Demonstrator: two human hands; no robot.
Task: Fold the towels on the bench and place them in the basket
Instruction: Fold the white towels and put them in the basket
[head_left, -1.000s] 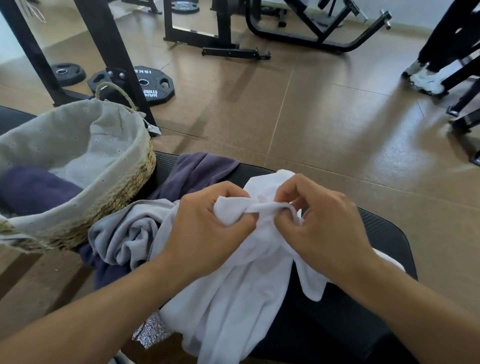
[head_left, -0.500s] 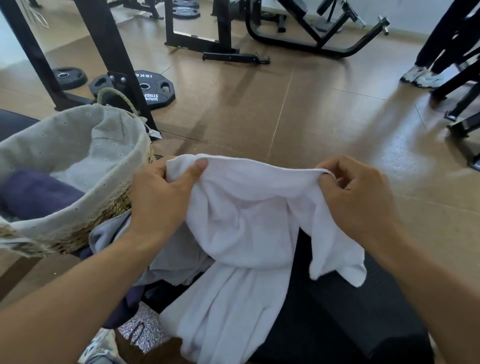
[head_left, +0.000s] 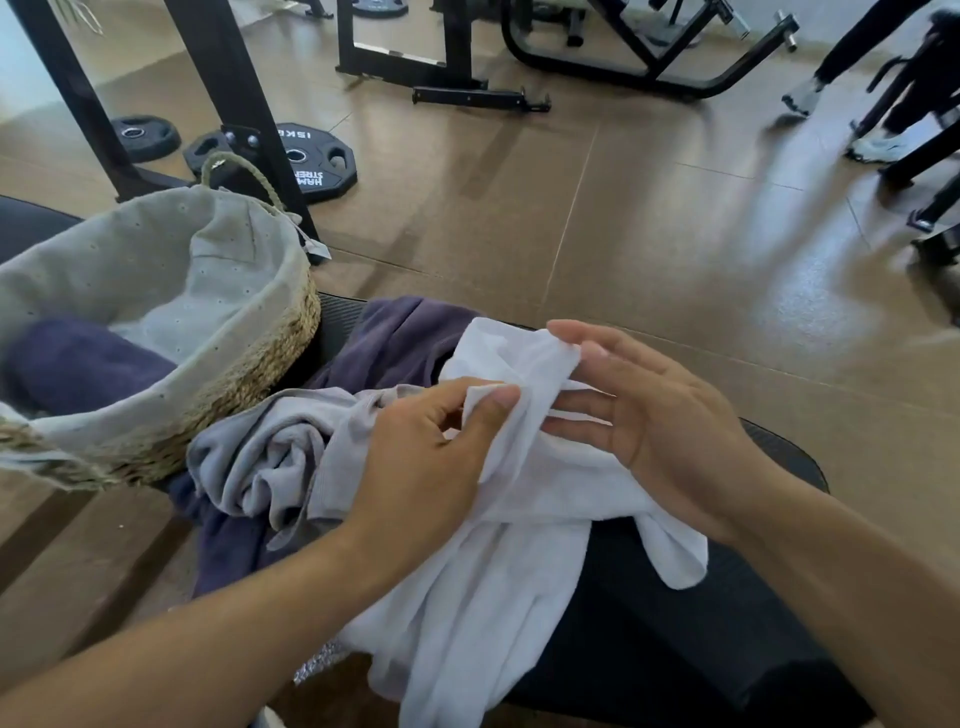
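Soft white terry towel (head_left: 498, 530), coarse woven straw basket (head_left: 270, 358) with cloth lining, glossy brown floor (head_left: 649, 234)

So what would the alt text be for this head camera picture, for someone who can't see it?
A person's left hand pinches a crumpled white towel over a black bench, while the right hand touches it with straight fingers. Grey and purple towels lie beside it, near a lined woven basket holding a dark towel.

My left hand (head_left: 426, 457) pinches the white towel (head_left: 467, 582) over the black bench (head_left: 701, 623); my right hand (head_left: 660, 431), fingers straight, touches it. Grey towel (head_left: 270, 457) left, beside the basket (head_left: 249, 374).
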